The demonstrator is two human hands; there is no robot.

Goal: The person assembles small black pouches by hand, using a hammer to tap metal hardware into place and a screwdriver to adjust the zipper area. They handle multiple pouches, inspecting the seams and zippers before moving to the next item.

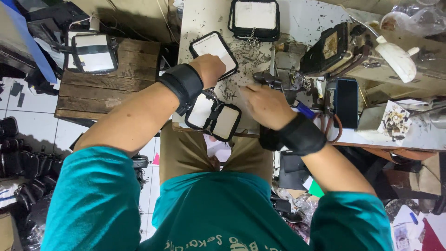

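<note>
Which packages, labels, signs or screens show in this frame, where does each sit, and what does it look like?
Phone: on the bench right of the right hand, a dark upright rectangle, screen off.
Paper scrap: far right on the bench, white with dark blotches.
Clear bag: top right corner, crumpled, see-through.
Pouches by the left hand: white panels, black trim, no label visible.

1. Place: small bag-making workshop.
2. Evidence, centre: scuffed worktable point(302, 18) bearing a sewing machine point(334, 46) and unfinished black-edged pouches point(254, 18).
3. Evidence, lower left: stacked black bags point(23, 167) on tiled floor point(28, 121).
</note>
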